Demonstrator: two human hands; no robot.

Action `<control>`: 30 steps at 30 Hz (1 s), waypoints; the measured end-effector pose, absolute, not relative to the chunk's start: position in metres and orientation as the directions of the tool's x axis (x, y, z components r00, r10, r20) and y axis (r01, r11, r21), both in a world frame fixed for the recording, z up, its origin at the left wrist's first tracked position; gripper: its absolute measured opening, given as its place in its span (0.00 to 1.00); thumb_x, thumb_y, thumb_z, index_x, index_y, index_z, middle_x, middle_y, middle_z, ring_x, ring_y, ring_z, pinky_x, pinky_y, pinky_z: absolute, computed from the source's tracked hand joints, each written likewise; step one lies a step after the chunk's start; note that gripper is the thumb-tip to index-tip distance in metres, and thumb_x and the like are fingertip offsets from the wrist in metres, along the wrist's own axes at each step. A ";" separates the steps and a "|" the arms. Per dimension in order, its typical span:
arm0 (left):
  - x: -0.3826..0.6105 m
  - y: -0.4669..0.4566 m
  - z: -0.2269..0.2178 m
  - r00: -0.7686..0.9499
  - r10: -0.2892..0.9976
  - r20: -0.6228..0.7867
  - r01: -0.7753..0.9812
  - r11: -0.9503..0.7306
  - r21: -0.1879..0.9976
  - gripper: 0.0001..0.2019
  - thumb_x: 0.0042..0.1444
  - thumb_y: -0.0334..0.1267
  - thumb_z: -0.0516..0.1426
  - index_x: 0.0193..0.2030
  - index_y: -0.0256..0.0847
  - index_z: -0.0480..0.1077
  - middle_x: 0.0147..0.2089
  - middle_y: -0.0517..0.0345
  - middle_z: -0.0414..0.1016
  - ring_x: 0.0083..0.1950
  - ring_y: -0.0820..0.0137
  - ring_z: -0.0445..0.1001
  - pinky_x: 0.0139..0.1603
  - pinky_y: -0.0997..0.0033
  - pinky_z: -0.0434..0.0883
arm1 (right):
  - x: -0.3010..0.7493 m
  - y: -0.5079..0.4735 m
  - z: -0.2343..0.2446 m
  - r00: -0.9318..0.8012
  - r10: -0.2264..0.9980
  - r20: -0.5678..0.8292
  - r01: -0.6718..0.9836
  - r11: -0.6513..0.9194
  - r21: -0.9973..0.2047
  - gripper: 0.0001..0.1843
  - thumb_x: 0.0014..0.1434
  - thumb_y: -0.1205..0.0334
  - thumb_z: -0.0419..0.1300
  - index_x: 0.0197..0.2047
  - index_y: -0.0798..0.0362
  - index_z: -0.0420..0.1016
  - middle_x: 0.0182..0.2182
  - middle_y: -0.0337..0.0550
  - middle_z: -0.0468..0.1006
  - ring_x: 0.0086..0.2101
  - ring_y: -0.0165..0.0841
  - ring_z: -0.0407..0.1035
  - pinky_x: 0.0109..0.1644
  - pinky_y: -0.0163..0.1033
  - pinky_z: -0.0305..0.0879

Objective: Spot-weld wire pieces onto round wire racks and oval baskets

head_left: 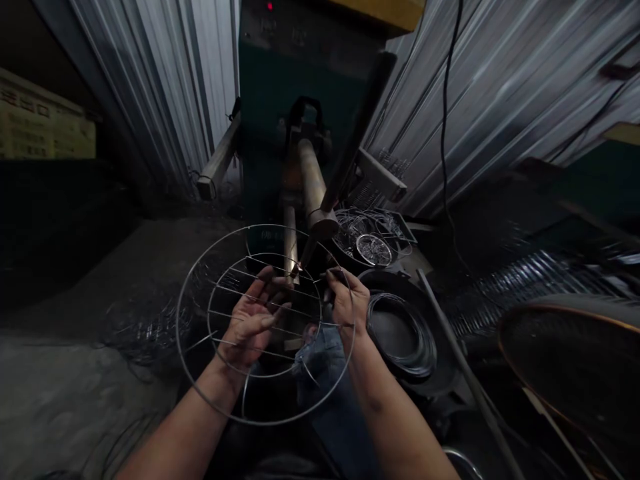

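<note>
A round wire rack (273, 424), with an outer ring, a smaller inner ring and several thin crossbars, is held up at the centre of the head view. My left hand (250, 323) is palm up under the crossbars, its fingers curled among them and its thumb stretched to the right. With thumb and fingertips pinched together, my right hand (347, 297) grips the rack's right side between the two rings. Just beyond the fingers, a copper-coloured tip (297, 268) on a metal machine arm (291, 240) meets the far part of the inner ring.
A thick machine cylinder (314, 190) juts toward me above the rack. To the right lie a wire coil (403, 333) and a container of wire pieces (375, 250). A metal bar (465, 373) slants past the coil. Tangled wire parts (147, 330) lie on the left floor.
</note>
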State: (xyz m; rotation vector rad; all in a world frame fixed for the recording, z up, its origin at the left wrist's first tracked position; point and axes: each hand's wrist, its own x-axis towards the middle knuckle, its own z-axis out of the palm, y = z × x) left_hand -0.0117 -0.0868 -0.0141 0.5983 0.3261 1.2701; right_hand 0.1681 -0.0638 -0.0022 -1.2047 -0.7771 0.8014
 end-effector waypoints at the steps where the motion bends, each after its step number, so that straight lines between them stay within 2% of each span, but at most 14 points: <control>1: -0.010 -0.089 -0.013 0.235 0.968 0.084 -0.794 0.141 0.592 0.35 0.39 0.29 0.67 0.57 0.46 0.69 0.56 0.52 0.71 0.58 0.59 0.69 0.55 0.64 0.69 | 0.169 -0.055 -0.002 0.490 0.864 0.112 -0.115 0.191 -0.975 0.12 0.42 0.56 0.70 0.29 0.54 0.79 0.19 0.34 0.73 0.18 0.24 0.59 0.22 0.32 0.56; 5: -0.004 -0.090 -0.008 0.101 0.994 0.033 -0.808 0.063 0.585 0.33 0.36 0.27 0.68 0.54 0.45 0.71 0.54 0.52 0.73 0.56 0.60 0.71 0.55 0.67 0.69 | 0.168 -0.029 0.000 0.385 0.902 0.196 -0.108 0.255 -0.961 0.08 0.41 0.59 0.70 0.25 0.53 0.79 0.23 0.35 0.75 0.26 0.28 0.66 0.33 0.34 0.64; 9: -0.004 -0.089 -0.004 0.047 0.998 -0.030 -0.826 0.056 0.561 0.33 0.35 0.26 0.68 0.52 0.44 0.72 0.53 0.52 0.74 0.56 0.60 0.72 0.56 0.66 0.68 | 0.167 -0.014 0.002 0.300 0.930 0.214 -0.095 0.252 -0.963 0.08 0.41 0.59 0.70 0.28 0.52 0.80 0.25 0.35 0.76 0.28 0.30 0.67 0.37 0.36 0.65; 12: -0.003 -0.089 -0.004 0.028 0.998 -0.051 -0.838 0.051 0.543 0.32 0.35 0.25 0.68 0.52 0.45 0.72 0.53 0.53 0.74 0.56 0.60 0.71 0.57 0.66 0.67 | 0.167 -0.008 0.003 0.246 0.947 0.207 -0.089 0.234 -0.968 0.10 0.42 0.57 0.69 0.30 0.51 0.81 0.27 0.36 0.77 0.30 0.31 0.68 0.36 0.37 0.66; 20: 0.002 -0.096 -0.003 -0.017 0.998 -0.066 -0.837 0.022 0.547 0.33 0.36 0.22 0.67 0.52 0.47 0.72 0.54 0.54 0.73 0.56 0.59 0.71 0.57 0.62 0.68 | 0.165 -0.004 0.006 0.182 0.961 0.210 -0.045 0.221 -0.974 0.06 0.43 0.59 0.67 0.24 0.53 0.78 0.23 0.36 0.76 0.25 0.30 0.66 0.30 0.35 0.63; 26: 0.002 -0.103 -0.006 0.021 0.999 -0.043 -0.829 0.041 0.557 0.35 0.36 0.21 0.67 0.53 0.50 0.71 0.57 0.55 0.70 0.58 0.58 0.70 0.55 0.63 0.69 | 0.161 0.001 0.000 0.184 0.960 0.212 -0.049 0.224 -0.973 0.06 0.43 0.59 0.68 0.24 0.53 0.78 0.23 0.35 0.76 0.26 0.30 0.67 0.31 0.35 0.63; 28: -0.004 -0.102 -0.011 0.100 0.995 -0.007 -0.814 0.085 0.575 0.39 0.34 0.20 0.68 0.56 0.50 0.69 0.59 0.53 0.69 0.58 0.56 0.70 0.55 0.62 0.69 | 0.162 0.000 0.002 0.181 0.963 0.201 -0.057 0.215 -0.975 0.06 0.42 0.60 0.68 0.26 0.53 0.79 0.23 0.35 0.76 0.26 0.29 0.67 0.32 0.35 0.64; 30: -0.012 -0.096 -0.019 0.245 0.968 -0.043 -0.758 0.220 0.614 0.44 0.32 0.18 0.67 0.59 0.48 0.67 0.55 0.49 0.73 0.54 0.56 0.73 0.52 0.62 0.70 | 0.167 -0.009 0.004 0.169 0.970 0.173 -0.100 0.191 -0.976 0.09 0.40 0.61 0.69 0.29 0.52 0.80 0.26 0.36 0.78 0.28 0.31 0.69 0.34 0.36 0.66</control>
